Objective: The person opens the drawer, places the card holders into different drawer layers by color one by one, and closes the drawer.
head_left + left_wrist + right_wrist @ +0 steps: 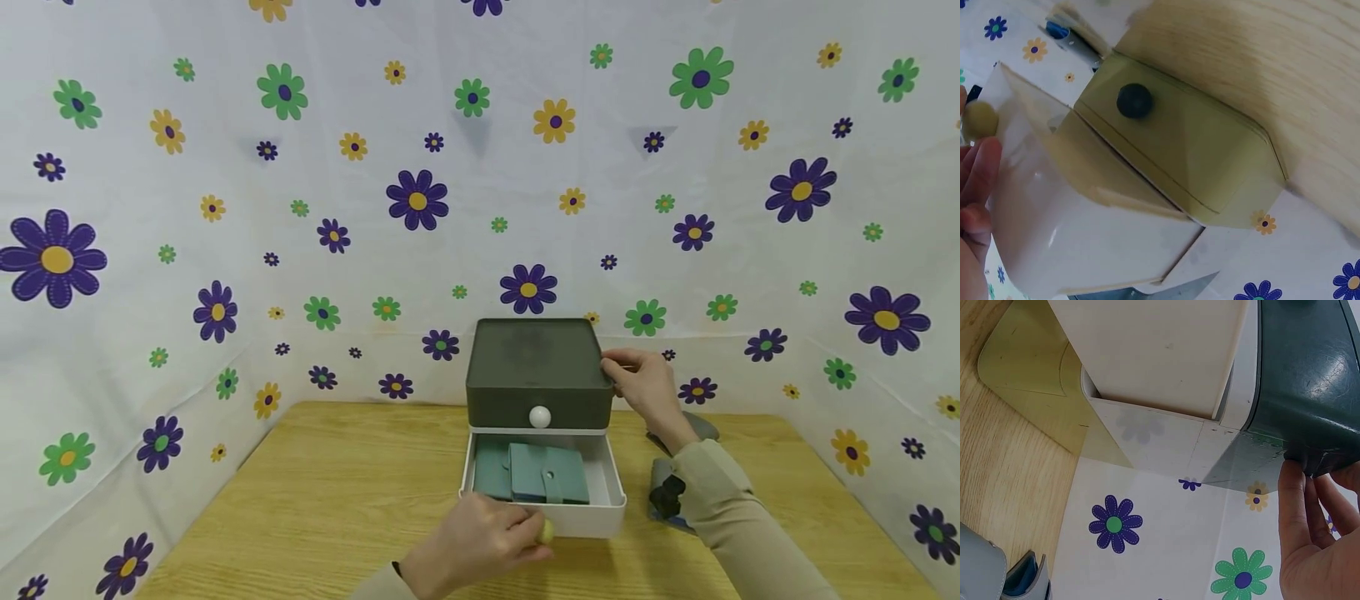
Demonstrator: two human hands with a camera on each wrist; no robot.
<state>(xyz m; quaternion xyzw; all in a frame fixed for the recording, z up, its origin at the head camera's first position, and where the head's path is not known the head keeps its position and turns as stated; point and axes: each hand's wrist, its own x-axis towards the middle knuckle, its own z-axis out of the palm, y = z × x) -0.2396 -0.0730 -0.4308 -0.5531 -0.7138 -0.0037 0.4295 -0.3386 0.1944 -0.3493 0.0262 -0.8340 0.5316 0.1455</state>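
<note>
A drawer box stands on the table with a dark green top section (534, 354), and its white drawer (577, 521) is pulled out. Inside the drawer lie teal wallets or pouches (547, 473), one with a snap strap. My left hand (480, 533) has curled fingers at the drawer's yellowish knob (547, 532); the left wrist view shows this knob (980, 120) beside the fingers. At the top section's right side, my right hand (648, 387) grips the edge; the right wrist view shows the hand's (1319, 534) fingertips against the dark green side (1310, 381).
Right of the box, behind and beside my right forearm, lie a grey item (697, 427) and a grey-blue case (662, 483). A yellowish lower section (1166, 144) with a dark knob (1134, 101) sits under the white drawer. Flower-patterned cloth (450, 275) hangs behind the table (352, 475).
</note>
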